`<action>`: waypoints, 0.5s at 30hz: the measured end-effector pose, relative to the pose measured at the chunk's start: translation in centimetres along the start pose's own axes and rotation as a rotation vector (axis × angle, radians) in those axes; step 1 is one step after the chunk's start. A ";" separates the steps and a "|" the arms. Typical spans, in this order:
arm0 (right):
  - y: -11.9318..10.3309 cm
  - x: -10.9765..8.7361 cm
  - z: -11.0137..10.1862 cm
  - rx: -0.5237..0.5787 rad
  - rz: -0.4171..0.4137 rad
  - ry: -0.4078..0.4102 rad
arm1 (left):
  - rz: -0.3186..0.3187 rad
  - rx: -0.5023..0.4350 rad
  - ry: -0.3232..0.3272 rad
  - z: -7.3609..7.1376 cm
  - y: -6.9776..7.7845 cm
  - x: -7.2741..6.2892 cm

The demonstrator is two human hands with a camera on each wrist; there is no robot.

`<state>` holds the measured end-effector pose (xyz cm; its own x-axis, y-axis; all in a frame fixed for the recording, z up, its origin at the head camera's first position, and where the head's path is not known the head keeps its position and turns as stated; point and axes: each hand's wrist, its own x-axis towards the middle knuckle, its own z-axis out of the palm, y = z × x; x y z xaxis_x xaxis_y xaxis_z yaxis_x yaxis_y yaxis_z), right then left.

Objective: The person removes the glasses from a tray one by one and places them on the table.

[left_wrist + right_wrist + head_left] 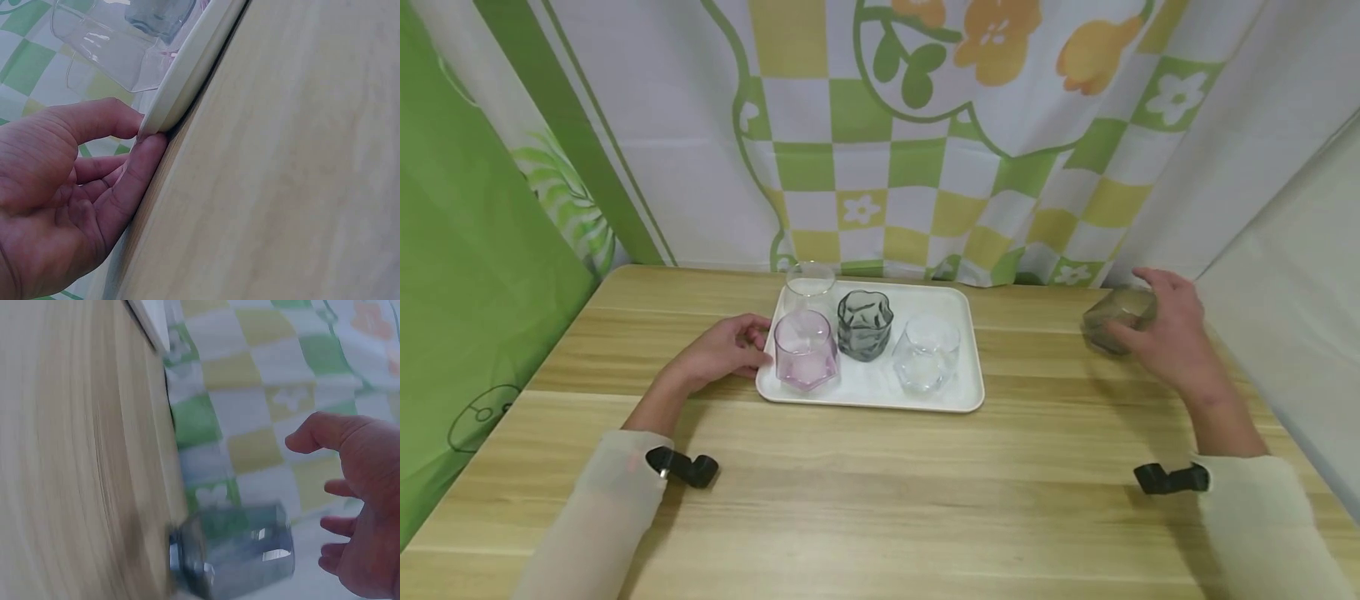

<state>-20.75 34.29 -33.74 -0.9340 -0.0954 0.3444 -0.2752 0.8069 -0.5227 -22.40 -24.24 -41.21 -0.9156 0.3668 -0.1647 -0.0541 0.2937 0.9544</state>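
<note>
Left hand (pixel 727 347) pinches the tray (pixel 867 387) by its left edge, where tugging could topple glasses (pixel 807 362); right of the tray, the right hand (pixel 1176 337), fingers loosely parted, could knock the smoky glass (pixel 1102 323).

White tray (pixel 871 387); pink glass (pixel 806 362); dark grey glass (pixel 865 329); blurred rightmost glass (pixel 1108 319), perhaps smoky grey; curtain (pixel 916 164) checked green, yellow, white.

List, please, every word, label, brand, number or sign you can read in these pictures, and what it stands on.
There are none to read. The curtain shows flowers, leaves and checks; the green cloth at left bears a line drawing. I see no lettering on the tray or the glasses.
</note>
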 end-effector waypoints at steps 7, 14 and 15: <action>-4.0 -0.1 2.6 0.117 -0.139 -0.106 | -0.001 -0.012 0.000 0.1 -0.1 0.1; -6.9 -0.2 6.0 0.335 -0.250 -0.212 | -0.002 -0.004 -0.001 0.0 -0.1 0.1; -7.2 -0.2 6.4 0.363 -0.256 -0.234 | -0.002 -0.003 -0.001 0.0 -0.1 0.1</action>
<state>-20.04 24.77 -35.08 -0.8407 -0.4255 0.3349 -0.5252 0.4898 -0.6959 -22.50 -24.23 -41.28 -0.9150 0.3670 -0.1673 -0.0574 0.2922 0.9546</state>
